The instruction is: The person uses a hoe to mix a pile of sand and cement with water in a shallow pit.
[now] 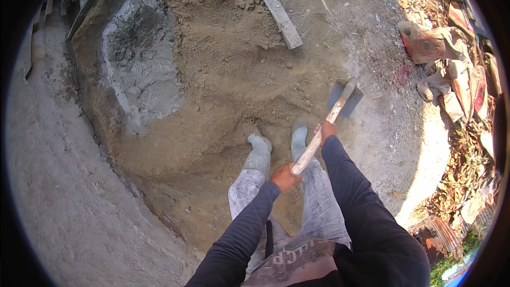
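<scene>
Both my hands grip a hoe with a pale wooden handle, held slantwise in front of my legs. My left hand is closed round the handle's near end. Farther up the shaft, my right hand is wrapped round it. The hoe's grey metal blade is at the far right end, over pale ground; whether it touches the ground I cannot tell. To the left, a heap of brown sand rings a pool of wet grey cement mix.
My boots stand at the sand's near edge. A wooden plank lies beyond the sand. Crumpled sacks and dry leaves line the right side. A rough concrete slab borders the pit on the left, with boards at its far end.
</scene>
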### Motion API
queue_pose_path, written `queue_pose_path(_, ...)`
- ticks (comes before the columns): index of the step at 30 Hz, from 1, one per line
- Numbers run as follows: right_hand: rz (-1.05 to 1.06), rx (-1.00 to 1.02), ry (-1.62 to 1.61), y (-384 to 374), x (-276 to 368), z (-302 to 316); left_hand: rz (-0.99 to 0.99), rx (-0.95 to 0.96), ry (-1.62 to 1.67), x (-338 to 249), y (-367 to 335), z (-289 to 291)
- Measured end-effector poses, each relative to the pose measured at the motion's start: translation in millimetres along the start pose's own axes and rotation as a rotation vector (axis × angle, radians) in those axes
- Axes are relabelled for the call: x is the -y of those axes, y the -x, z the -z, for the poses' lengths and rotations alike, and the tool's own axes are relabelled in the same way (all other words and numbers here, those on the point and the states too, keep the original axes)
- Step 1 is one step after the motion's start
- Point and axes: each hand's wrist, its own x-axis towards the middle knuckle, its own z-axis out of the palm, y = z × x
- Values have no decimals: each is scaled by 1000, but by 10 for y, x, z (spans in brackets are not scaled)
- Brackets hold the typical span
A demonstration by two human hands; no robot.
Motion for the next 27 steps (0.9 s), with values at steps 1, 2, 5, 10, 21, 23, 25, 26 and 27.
queue_pose_path(1,20,-90,167,-97,-29,-77,58,1,78,96,-224,-102)
queue_pose_path(2,21,-167,240,-541,65,362,66,82,171,-23,-508,-342)
queue_pose_path(5,21,-223,264,-987,-72,326,145,163,157,-104,-849,-201)
queue_pose_path(10,-68,-39,66,-546,-801,-1265,158,-5,-86,256,-450,1437)
queue_pose_path(21,-244,301,-210,2323,-988,-3836,292,-260,-452,-825,2552,3663)
queue_pose_path(23,-266,285,-274,3113,-732,-4066,333,-389,-652,-1285,3248,3790)
queue_pose_path(25,-270,400,-344,3849,-545,-4320,57,-597,-1001,-1266,3894,4073)
queue_pose_path(26,-282,443,-419,4023,-551,-4463,26,-739,-953,-1439,4140,4037)
queue_pose_path(27,-315,562,-391,4577,-460,-4468,55,-854,-863,-1523,4574,4004)
